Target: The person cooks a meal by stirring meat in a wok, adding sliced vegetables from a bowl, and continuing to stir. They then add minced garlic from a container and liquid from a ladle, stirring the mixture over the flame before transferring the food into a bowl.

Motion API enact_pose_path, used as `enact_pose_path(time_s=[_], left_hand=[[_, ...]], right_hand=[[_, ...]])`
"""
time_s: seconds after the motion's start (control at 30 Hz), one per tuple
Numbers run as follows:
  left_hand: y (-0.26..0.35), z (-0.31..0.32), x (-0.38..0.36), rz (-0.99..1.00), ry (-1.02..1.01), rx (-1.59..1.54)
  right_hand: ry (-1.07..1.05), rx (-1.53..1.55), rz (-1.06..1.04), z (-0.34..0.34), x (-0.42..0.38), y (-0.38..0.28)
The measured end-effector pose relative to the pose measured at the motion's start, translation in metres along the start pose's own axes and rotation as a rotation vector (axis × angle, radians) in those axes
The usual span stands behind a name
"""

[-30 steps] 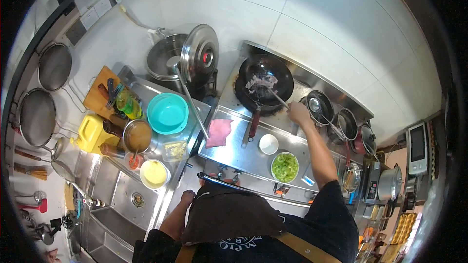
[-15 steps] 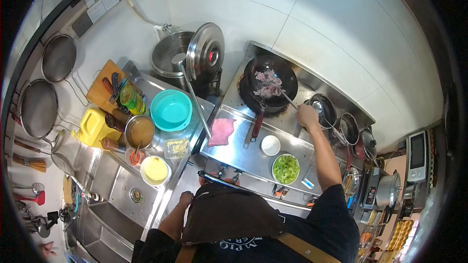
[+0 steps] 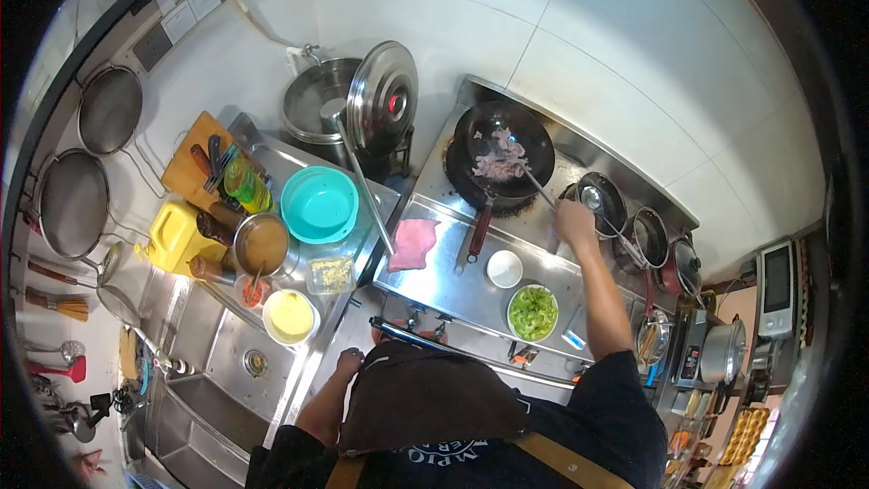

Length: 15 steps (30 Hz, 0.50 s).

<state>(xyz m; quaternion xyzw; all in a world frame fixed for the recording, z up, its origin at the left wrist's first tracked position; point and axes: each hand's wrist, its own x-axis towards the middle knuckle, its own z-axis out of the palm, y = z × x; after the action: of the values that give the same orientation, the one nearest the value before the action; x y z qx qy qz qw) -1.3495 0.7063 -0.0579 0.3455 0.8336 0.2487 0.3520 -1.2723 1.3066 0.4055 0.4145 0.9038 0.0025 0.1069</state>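
My right hand (image 3: 576, 221) is closed round the handle of a long-handled metal stirring tool (image 3: 540, 188). Its far end rests among pieces of pale pinkish meat (image 3: 500, 166) in a dark wok (image 3: 534, 131) on the stove. The wok's own handle (image 3: 480, 234) points towards me, untouched. Down at my side, by the counter edge, my left hand (image 3: 349, 362) has its fingers curled; whatever it may hold is hidden. Nearest the stove front are a small white bowl (image 3: 504, 269), a bowl of cut green vegetables (image 3: 531, 313) and a pink cloth (image 3: 414, 244).
Right of the wok stand a pan with a ladle (image 3: 601, 204) and further pots. Leftward are a turquoise basin (image 3: 319, 206), a pot of brown liquid (image 3: 261, 245), a yellow bowl (image 3: 290, 318) and a sink (image 3: 217, 344). A tall stockpot (image 3: 303, 109) with a propped lid (image 3: 383, 95) occupies the corner.
Meat in the wok has shifted slightly, with the pieces lying a little differently. My right hand and the stirring tool have barely moved, and my left hand stays where it was.
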Motion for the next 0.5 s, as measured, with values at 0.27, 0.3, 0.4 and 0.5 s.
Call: enact_pose_path(time_s=[0.27, 0.3, 0.4, 0.5], left_hand=[[0.088, -0.03, 0.024, -0.312, -0.115, -0.027], [0.097, -0.031, 0.034, -0.135, -0.208, 0.094], [0.155, -0.033, 0.059, 0.103, -0.131, -0.087], [0.202, -0.01, 0.081, 0.121, -0.125, 0.045]], right_hand=[[0.127, 0.23, -0.004, 0.078, 0.024, 0.02], [0.091, 0.267, 0.053, 0.094, 0.029, 0.03], [0.204, 0.399, -0.08, 0.085, 0.001, 0.032], [0.181, 0.586, 0.008, 0.064, -0.015, 0.031]])
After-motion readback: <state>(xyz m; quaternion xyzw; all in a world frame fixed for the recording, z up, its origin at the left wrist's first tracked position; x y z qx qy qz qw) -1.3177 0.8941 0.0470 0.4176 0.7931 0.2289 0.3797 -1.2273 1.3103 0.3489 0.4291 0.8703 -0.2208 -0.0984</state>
